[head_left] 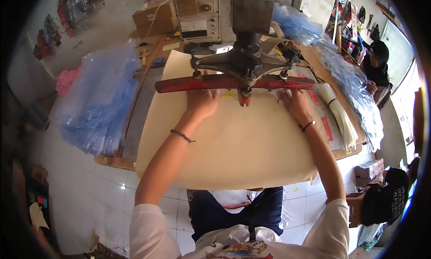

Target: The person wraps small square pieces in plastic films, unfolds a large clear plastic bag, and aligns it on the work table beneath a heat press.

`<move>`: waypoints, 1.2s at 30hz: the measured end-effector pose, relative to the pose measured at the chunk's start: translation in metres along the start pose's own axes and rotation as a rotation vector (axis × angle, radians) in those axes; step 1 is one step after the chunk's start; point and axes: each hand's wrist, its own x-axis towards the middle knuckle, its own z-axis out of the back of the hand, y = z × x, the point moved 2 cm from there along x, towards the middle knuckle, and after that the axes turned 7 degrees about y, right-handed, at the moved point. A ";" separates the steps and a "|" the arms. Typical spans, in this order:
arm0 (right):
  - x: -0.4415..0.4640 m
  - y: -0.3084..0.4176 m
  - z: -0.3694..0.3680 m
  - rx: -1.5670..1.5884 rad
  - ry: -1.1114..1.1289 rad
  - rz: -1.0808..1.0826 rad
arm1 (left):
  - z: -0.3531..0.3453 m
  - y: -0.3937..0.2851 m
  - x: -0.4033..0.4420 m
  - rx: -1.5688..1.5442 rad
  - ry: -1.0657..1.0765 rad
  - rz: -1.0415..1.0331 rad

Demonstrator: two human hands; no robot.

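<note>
My left hand [202,102] lies on a large cream sheet [233,147], its thumb apart and its fingertips hidden behind the red bar [193,84] of a press. My right hand [296,104] rests on the same sheet to the right, fingers apart and partly under the bar's right end. Above the sheet, between both hands, hangs the dark metal press head [247,61] that carries the bar. A small yellow mark [228,94] shows on the sheet under the bar. The sheet curves over the table's front edge toward my lap.
Stacked bluish clear plastic [98,97] lies at the left. More plastic film [354,93] and a banded bundle of pale strips [337,111] lie at the right. Behind stands a control box [197,17] beside a cardboard box [155,17]. Two people [386,198] are at the far right.
</note>
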 end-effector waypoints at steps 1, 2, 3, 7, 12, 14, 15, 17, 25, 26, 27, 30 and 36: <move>0.003 -0.005 -0.003 0.031 0.007 0.015 | -0.003 0.000 0.000 0.019 -0.021 -0.017; 0.005 -0.009 -0.004 0.002 -0.021 0.052 | -0.007 0.000 0.000 0.058 -0.043 -0.010; 0.007 -0.010 -0.003 -0.023 -0.048 0.089 | -0.005 -0.002 -0.001 0.059 -0.047 -0.006; 0.016 -0.025 -0.006 0.076 0.043 0.169 | -0.011 0.002 -0.011 0.070 -0.083 -0.019; 0.016 -0.006 0.012 0.055 0.256 -0.047 | 0.008 -0.015 -0.040 0.032 -0.001 -0.030; 0.016 -0.012 0.007 0.033 0.150 0.121 | 0.010 -0.024 -0.058 0.130 -0.053 -0.048; 0.018 -0.015 0.007 0.017 0.093 0.204 | 0.012 -0.033 -0.072 0.194 -0.067 -0.056; 0.022 -0.018 0.008 0.101 0.174 0.134 | 0.018 -0.046 -0.082 0.243 -0.086 -0.136; 0.026 -0.056 0.005 0.282 0.257 0.197 | 0.016 -0.041 -0.067 0.114 -0.114 -0.354; 0.027 -0.057 0.004 0.238 0.263 0.167 | 0.017 -0.042 -0.065 0.105 -0.117 -0.358; 0.026 -0.055 0.005 0.192 0.270 0.139 | 0.018 -0.044 -0.064 0.095 -0.121 -0.360; 0.022 -0.040 0.008 0.240 0.209 0.174 | 0.018 -0.048 -0.062 0.089 -0.106 -0.346; 0.026 -0.048 0.002 0.110 0.257 0.126 | 0.012 -0.053 -0.062 0.034 -0.103 -0.405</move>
